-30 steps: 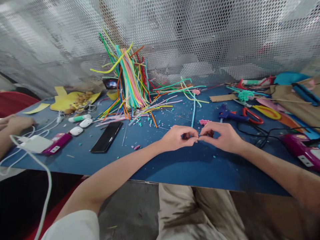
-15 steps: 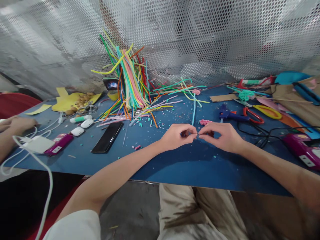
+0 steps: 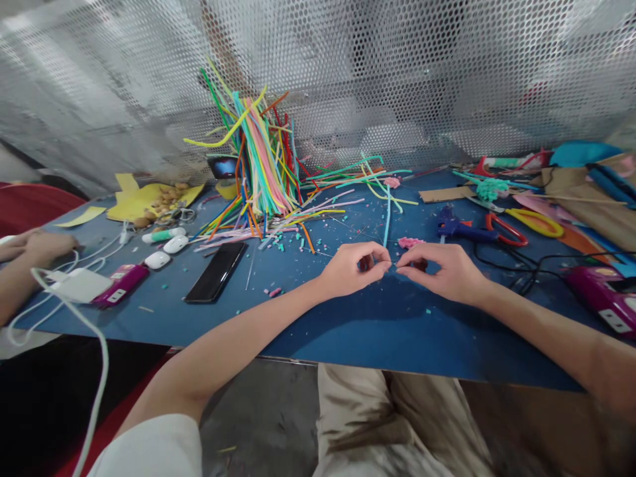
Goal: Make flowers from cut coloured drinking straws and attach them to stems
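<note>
Above the blue table, my left hand (image 3: 355, 268) and my right hand (image 3: 440, 270) face each other with thumb and forefinger pinched. Their fingertips almost meet, and whatever lies between them is too small to make out. Just behind the fingers lies a light blue pipe cleaner (image 3: 387, 218) with a pink fuzzy piece (image 3: 392, 182) near its far end. A second pink fuzzy piece (image 3: 410, 242) rests right behind my right hand. To the right of it is a dark blue glue gun (image 3: 464, 228).
A tall bundle of coloured pipe cleaners (image 3: 261, 159) stands at the back. A black phone (image 3: 215, 273) lies left of my forearm. Scissors with red handles (image 3: 507, 232), black cable and a purple power strip (image 3: 603, 301) are at right. Another person's hand (image 3: 50, 246) rests at far left.
My hands keep the same pinched pose, fingertips nearly together. The view has shifted very slightly; nothing on the table has visibly moved.
</note>
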Available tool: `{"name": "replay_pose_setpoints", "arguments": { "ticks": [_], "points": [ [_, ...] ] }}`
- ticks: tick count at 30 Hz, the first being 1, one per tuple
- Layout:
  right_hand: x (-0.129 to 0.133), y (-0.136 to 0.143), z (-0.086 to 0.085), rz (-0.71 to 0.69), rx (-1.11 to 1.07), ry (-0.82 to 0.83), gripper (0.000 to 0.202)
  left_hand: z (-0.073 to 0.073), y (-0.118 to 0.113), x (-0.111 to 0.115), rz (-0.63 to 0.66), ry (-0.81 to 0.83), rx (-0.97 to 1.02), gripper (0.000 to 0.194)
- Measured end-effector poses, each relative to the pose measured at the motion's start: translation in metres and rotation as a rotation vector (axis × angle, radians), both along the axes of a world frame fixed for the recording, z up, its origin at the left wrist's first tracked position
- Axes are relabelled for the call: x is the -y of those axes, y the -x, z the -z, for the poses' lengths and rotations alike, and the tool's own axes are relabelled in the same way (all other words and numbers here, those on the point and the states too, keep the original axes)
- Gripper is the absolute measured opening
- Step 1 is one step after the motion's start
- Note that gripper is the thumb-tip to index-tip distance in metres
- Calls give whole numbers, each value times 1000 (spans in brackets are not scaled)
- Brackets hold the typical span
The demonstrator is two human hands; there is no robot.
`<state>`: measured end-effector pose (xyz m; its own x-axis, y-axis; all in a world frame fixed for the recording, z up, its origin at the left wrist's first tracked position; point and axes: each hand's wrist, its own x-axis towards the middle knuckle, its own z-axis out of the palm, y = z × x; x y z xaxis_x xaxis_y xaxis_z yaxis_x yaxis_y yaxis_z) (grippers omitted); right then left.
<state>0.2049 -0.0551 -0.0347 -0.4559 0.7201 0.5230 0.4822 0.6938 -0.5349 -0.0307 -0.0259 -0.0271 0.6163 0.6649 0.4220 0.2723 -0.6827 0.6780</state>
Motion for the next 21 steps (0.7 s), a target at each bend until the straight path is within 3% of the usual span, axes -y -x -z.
{"name": "replay_pose_setpoints", "arguments": {
  "ticks": [12,21],
  "points": [
    [-2,-2,4,37,-6,35,17,6,2,-2,50,-300,-18,19],
    [-1,0,4,18,3,50,17,10,0,-4,-46,-494,-79,13]
  ]
}}
